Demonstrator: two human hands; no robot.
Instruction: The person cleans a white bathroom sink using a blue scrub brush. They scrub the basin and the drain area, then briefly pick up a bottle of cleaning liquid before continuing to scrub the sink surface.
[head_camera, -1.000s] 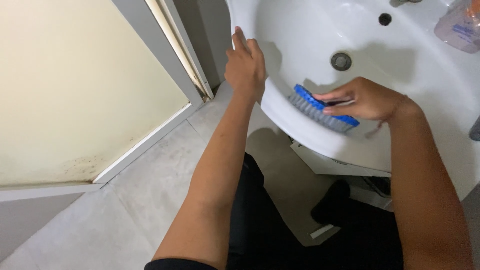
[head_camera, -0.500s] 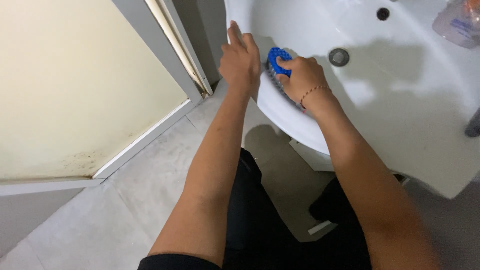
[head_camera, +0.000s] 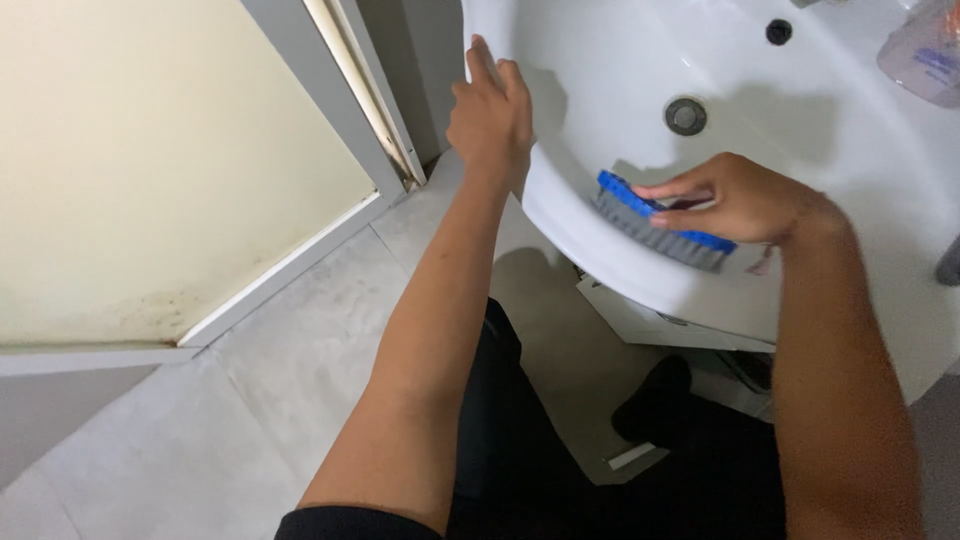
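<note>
White sink fills upper right, drain in the basin. Left arm stretched forward, left hand gripping the sink's front-left rim, fingers hooked over the edge. Right arm reaches in from the right, right hand grasping blue scrub brush, grey bristles pressed on the basin's inner front wall, near the rim.

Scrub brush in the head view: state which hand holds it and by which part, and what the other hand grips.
The right hand holds the scrub brush by its blue back, bristles down on the sink. The left hand grips the sink's rim.
</note>
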